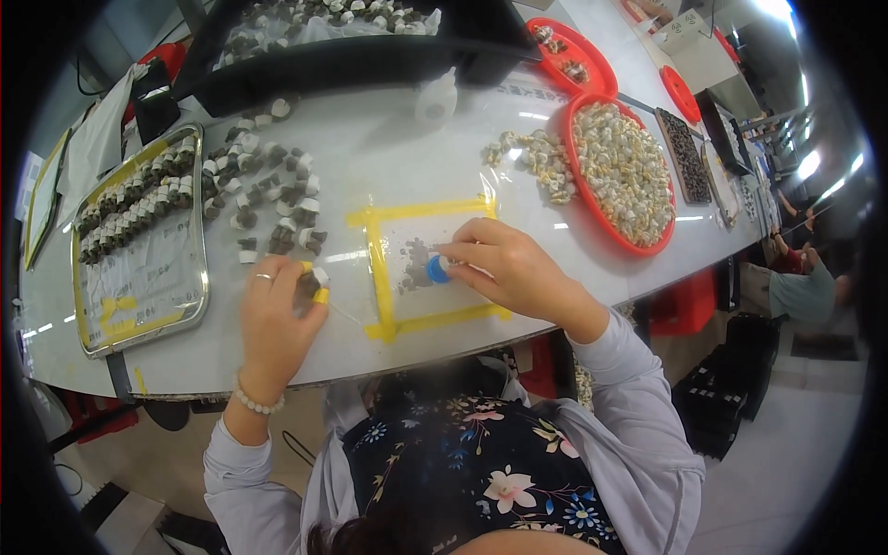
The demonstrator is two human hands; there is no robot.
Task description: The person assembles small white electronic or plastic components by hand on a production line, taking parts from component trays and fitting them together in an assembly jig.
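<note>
Yellow tape frame (378,268): laid near the front edge of the surface (370,143); open room left behind it.
Left hand (276,316): fingers curled, dark-and-white plug (320,277) pinched left of frame.
Right hand (515,266): fingertips closed on small white piece (446,265) at blue disc (436,270), inside frame; contact obscured.

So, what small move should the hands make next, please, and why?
Perhaps carry the small whitish piece to the brown-and-white piece: the right hand pinches one by the blue disc; the left hand holds the other.
</note>
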